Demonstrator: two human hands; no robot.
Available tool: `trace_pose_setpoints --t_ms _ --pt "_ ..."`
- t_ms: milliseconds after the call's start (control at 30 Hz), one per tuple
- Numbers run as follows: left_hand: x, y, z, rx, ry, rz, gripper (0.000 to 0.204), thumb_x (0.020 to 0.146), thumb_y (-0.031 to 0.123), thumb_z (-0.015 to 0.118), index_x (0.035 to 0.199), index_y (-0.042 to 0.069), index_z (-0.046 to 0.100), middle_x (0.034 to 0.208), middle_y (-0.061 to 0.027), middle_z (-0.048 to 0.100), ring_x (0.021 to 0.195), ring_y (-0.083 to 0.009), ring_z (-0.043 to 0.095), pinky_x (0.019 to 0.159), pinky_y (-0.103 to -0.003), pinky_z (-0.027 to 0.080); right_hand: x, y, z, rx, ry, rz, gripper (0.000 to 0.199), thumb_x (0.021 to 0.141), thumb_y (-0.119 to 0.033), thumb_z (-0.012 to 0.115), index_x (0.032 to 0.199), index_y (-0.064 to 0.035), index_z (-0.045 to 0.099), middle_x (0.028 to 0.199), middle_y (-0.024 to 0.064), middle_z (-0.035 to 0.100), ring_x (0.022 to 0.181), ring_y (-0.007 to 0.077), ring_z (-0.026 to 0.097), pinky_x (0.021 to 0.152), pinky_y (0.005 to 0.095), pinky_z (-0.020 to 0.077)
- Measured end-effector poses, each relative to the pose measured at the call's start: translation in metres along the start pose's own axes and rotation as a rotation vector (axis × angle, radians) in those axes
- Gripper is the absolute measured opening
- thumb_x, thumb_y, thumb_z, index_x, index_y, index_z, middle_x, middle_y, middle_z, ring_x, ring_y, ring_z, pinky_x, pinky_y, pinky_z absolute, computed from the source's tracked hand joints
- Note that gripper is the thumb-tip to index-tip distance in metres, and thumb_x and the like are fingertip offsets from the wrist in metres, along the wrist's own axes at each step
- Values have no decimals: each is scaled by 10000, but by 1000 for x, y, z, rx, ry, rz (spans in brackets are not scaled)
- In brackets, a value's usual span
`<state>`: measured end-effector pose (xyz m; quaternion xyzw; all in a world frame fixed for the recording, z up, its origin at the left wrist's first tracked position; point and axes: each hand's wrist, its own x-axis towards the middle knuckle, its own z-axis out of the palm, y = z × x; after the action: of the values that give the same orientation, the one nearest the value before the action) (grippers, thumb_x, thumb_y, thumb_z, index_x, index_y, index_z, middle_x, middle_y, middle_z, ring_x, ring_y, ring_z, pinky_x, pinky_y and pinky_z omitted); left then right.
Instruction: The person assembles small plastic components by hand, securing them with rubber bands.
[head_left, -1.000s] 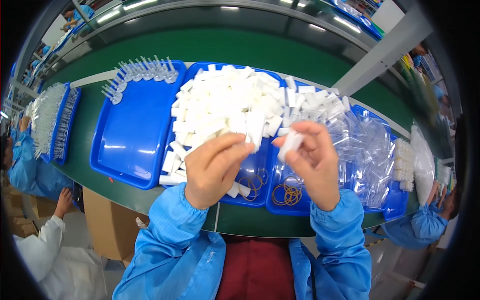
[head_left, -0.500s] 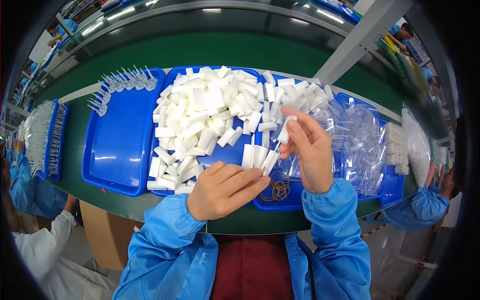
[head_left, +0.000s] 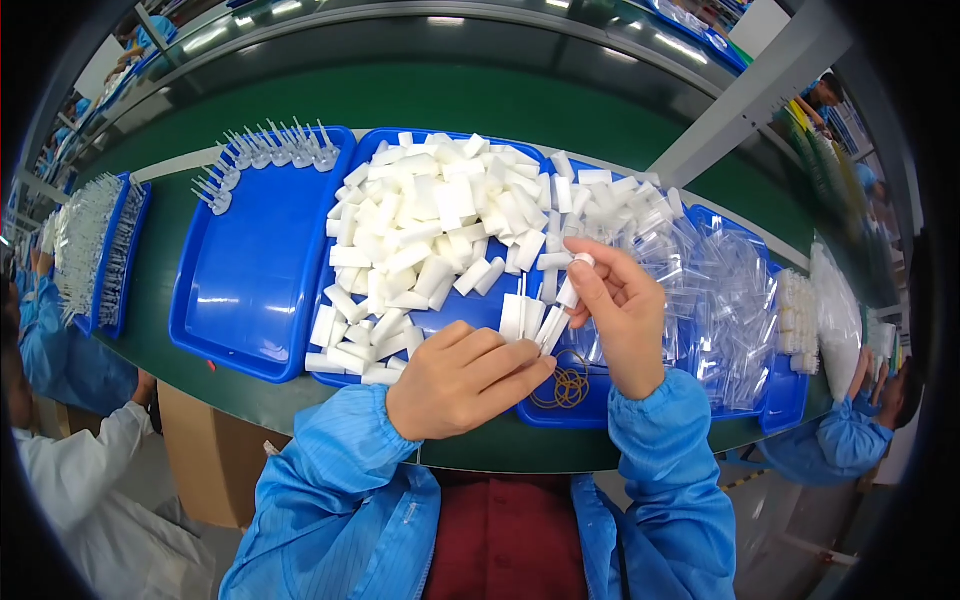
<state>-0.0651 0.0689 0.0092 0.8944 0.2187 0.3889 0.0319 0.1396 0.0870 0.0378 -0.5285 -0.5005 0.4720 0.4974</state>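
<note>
L hand (head_left: 472, 380) grips white blocks (head_left: 513, 317) at its 1 o'clock, R hand (head_left: 622, 310) pinches a white piece (head_left: 568, 293) at its 10 o'clock, w/ block pile (head_left: 420, 210) in blue tray (head_left: 460, 312) approx 11 o'clock from L hand.

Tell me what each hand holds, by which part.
Right hand: a white piece, near its upper end. Left hand: white pieces, by their lower ends.

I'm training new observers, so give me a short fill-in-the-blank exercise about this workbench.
1. The right hand pinches a piece colored ____.
2. The heap of blocks lies to the ____ of the rubber bands.
3. Stemmed plastic parts stand in a tray colored ____.
4. The bench is ____ in color.

Missing words: white; left; blue; green.
</note>
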Motion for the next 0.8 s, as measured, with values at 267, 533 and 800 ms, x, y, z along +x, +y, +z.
trace_pose_setpoints --t_ms 267,533,800 --pt "-4 -3 4 103 43 -33 352 762 139 654 1107 90 707 1064 -17 664 787 -147 585 645 -289 395 -12 -3 8 -432 -12 -344 134 920 -37 671 1039 -17 730 875 34 628 723 103 566 617 244 448" --pt "-14 -6 10 122 194 -14 254 799 133 679 1052 127 696 1110 -19 660 829 -143 593 673 -270 427 -27 9 17 -296 -20 -307 130 948 -7 633 1064 -4 690 981 54 590 777 101 565 627 214 457" --pt "-11 -11 11 114 299 -46 274 808 112 680 1082 120 667 1225 -72 642 915 -189 620 766 -312 476 -36 23 7 -256 32 -269 190 1026 -117 551 1118 28 633 1061 61 636 896 113 606 776 239 494"
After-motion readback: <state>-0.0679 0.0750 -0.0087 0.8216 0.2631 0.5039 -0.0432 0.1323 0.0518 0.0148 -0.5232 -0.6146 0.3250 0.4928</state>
